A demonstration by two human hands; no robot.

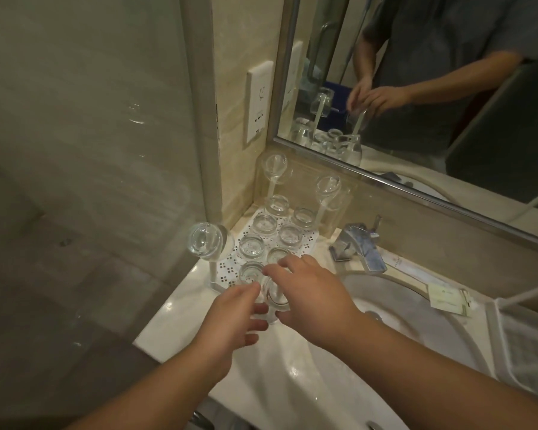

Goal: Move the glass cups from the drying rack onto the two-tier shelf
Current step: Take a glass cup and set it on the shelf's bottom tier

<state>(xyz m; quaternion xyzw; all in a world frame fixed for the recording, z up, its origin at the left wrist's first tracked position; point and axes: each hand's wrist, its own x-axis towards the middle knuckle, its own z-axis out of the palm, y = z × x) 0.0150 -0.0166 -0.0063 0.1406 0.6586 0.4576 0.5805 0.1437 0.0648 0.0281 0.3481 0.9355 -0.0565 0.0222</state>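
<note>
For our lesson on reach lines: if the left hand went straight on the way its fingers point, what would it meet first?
Probably the glass cup between both hands: the left hand points up and right at it, fingertips at or near its side. Contact itself is unclear.

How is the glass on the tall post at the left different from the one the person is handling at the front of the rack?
The glass on the left post sits untouched, high above the tray, upside down with its base toward the camera. The front glass is lower and tilted, with the right hand curled over it and the left hand touching its side. Both are clear, empty glass.
</note>
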